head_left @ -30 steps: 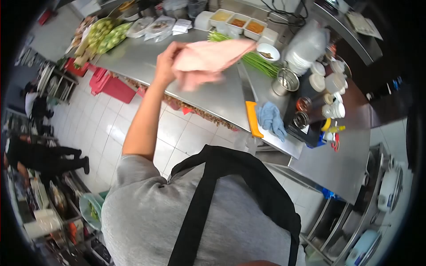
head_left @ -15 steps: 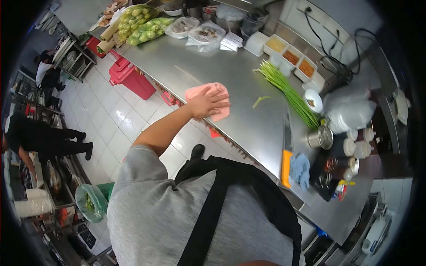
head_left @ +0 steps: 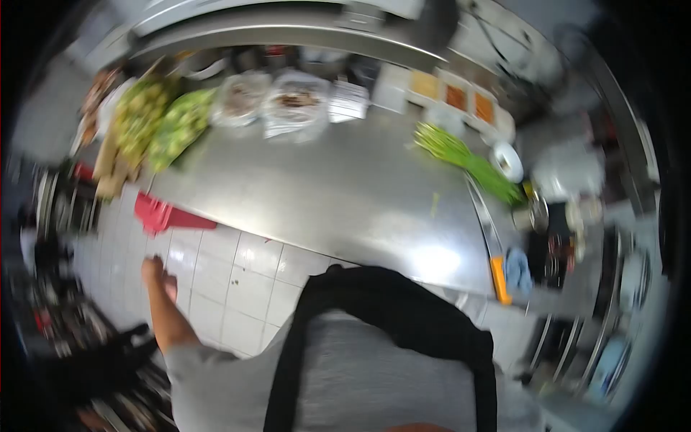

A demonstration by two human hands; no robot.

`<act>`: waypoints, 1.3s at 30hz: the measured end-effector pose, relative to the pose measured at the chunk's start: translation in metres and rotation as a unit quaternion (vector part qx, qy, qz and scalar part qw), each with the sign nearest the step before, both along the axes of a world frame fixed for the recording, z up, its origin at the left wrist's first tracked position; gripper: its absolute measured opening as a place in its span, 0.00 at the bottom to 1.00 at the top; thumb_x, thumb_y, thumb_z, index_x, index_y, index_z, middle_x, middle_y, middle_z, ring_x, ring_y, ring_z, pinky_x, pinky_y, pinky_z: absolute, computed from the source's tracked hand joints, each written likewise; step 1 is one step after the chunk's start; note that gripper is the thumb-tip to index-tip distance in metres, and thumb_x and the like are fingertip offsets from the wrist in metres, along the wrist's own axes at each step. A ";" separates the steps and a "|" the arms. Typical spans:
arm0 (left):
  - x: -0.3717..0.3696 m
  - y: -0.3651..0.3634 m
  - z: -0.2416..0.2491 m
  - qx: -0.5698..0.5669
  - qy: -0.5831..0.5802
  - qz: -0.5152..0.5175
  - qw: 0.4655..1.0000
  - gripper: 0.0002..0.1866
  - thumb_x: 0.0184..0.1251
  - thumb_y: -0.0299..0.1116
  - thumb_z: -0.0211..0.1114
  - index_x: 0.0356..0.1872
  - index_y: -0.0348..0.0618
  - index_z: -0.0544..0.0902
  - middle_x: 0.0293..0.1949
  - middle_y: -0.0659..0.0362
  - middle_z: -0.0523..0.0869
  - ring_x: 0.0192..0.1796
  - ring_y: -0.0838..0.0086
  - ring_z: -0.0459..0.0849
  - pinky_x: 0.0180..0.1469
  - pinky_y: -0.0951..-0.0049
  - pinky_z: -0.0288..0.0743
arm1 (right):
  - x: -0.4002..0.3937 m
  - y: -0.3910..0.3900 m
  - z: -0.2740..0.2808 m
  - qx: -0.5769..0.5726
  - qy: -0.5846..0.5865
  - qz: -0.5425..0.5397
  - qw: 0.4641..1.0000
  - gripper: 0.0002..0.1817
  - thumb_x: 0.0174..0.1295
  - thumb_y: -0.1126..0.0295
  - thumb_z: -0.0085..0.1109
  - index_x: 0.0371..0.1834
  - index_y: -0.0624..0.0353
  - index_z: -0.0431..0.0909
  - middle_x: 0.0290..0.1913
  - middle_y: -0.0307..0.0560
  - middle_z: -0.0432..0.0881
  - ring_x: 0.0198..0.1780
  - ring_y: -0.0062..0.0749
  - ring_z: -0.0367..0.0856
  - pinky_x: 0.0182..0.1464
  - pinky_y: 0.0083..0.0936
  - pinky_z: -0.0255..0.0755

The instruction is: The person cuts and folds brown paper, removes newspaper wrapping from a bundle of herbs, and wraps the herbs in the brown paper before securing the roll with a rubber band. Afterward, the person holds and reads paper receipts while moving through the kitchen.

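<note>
Out over the tiled floor on the left, my left hand [head_left: 160, 277] is held away from the counter with its fingers curled in. Motion blur softens it, and I cannot tell whether anything is inside the closed fingers. Nearest to it is a red bin [head_left: 162, 214] beside the counter. The steel counter [head_left: 309, 183] stretches across in front of me. On its right part lie a bunch of long green stalks [head_left: 468, 164], a knife with an orange handle [head_left: 499, 279] and a crumpled blue cloth [head_left: 517, 270]. My right hand is out of view.
Bags of green vegetables [head_left: 144, 115] and clear plastic bags [head_left: 294, 101] line the counter's back left. White containers of orange and yellow food [head_left: 456, 97] stand at the back right, with a small white bowl [head_left: 507, 161] and a metal cup [head_left: 531, 216] nearby.
My left hand has left the counter and swung left over the floor, fingers now curled. The pink cloth that was under it no longer shows. The view has turned.
</note>
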State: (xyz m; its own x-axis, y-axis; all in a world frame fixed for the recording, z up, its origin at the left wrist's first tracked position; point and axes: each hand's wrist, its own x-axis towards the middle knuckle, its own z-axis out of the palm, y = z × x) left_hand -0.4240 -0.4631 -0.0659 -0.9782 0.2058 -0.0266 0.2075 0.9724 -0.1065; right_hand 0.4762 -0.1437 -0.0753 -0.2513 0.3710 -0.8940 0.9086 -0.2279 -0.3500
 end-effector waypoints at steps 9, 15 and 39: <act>0.368 0.274 0.195 0.447 -0.490 -0.479 0.576 0.18 0.71 0.43 0.45 0.33 0.40 0.76 0.37 0.54 0.82 0.41 0.66 0.81 0.45 0.72 0.75 | -0.192 0.049 0.145 0.083 0.452 -0.187 0.868 0.20 0.67 0.57 0.51 0.57 0.55 0.72 0.44 0.44 0.80 0.43 0.27 0.79 0.46 0.24 0.73; 0.531 0.372 0.193 0.481 -0.364 -0.638 0.478 0.13 0.59 0.35 0.62 0.42 0.40 0.79 0.51 0.53 0.76 0.54 0.58 0.74 0.54 0.60 0.68 | -0.164 0.072 0.171 -0.130 0.607 -0.427 0.658 0.25 0.58 0.75 0.51 0.60 0.64 0.61 0.49 0.50 0.76 0.41 0.31 0.80 0.43 0.25 0.77; 0.631 0.411 0.178 0.269 -0.063 -0.800 0.532 0.10 0.50 0.30 0.65 0.35 0.45 0.77 0.38 0.60 0.76 0.44 0.63 0.74 0.42 0.62 0.65 | -0.094 0.117 0.165 0.584 0.292 0.037 0.757 0.11 0.49 0.75 0.62 0.38 0.62 0.79 0.37 0.52 0.78 0.38 0.48 0.79 0.40 0.34 0.73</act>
